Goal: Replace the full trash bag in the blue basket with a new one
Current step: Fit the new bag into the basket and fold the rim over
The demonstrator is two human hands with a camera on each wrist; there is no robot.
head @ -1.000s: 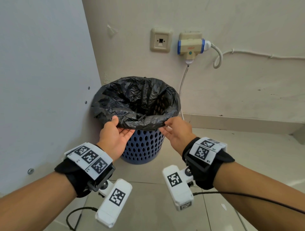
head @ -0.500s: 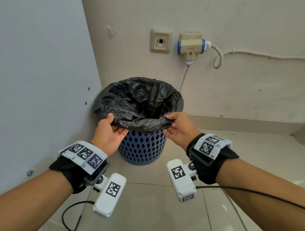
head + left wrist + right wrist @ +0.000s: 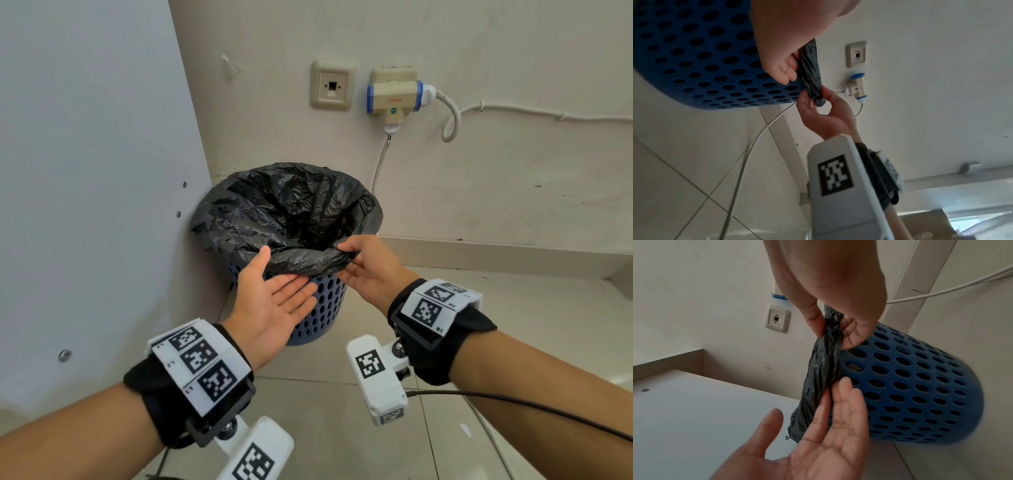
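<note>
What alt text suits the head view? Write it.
A right hand pinches the near rim of a black trash bag lining a blue basket, while the open left hand touches the rim, thumb on top.

Both forearms reach forward, each wrist wrapped in a black strap with white marker tags. The left hand (image 3: 270,301) lies palm up, fingers straight and together, thumb raised. The right hand (image 3: 368,270) is turned inward, its thumb and curled fingers (image 3: 854,335) pinching a fold of black plastic.
</note>
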